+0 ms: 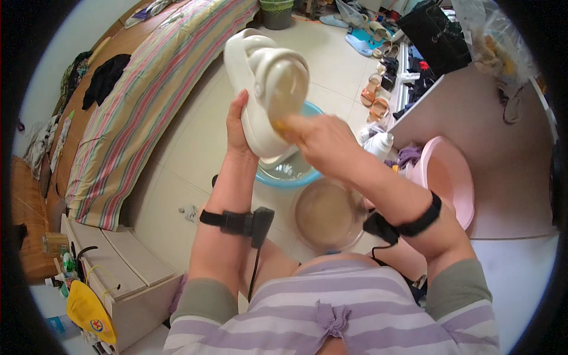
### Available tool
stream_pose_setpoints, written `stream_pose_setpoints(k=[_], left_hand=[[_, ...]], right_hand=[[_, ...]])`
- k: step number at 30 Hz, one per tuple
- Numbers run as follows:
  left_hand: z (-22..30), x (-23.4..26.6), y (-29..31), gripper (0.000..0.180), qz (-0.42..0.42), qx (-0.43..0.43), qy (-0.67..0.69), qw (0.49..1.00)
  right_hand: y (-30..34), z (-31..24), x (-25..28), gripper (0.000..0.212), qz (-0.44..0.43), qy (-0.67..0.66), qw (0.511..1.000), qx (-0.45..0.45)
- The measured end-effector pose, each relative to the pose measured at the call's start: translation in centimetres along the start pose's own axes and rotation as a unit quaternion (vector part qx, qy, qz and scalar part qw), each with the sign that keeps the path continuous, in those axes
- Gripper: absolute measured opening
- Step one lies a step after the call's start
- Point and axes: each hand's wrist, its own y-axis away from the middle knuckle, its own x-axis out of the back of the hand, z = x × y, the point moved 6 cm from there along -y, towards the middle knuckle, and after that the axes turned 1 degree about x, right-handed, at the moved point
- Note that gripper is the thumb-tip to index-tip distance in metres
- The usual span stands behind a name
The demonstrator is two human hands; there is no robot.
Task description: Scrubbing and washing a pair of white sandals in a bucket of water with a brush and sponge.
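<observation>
Left hand (238,127) clamped on the white shoe (266,89), mid-frame; right hand (316,139) pinches a yellow scrubber (280,125). Best scrub over the blue basin (290,174).

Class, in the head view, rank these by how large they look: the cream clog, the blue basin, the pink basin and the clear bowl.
1. cream clog, though it is held nearest the camera
2. pink basin
3. clear bowl and blue basin: unsure, because the clog hides much of the blue basin
</observation>
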Motion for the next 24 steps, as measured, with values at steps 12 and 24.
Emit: stream_pose_setpoints(k=[12, 24], left_hand=[[0.6, -0.4, 0.8, 0.057, 0.011, -0.009, -0.022, 1.0], [-0.3, -0.7, 0.7, 0.056, -0.005, 0.017, 0.037, 0.999]], right_hand=[[0.7, -0.1, 1.1, 0.024, -0.113, 0.064, 0.987, 0.09], [0.1, -0.1, 0.4, 0.011, -0.017, 0.086, 0.994, 0.072]])
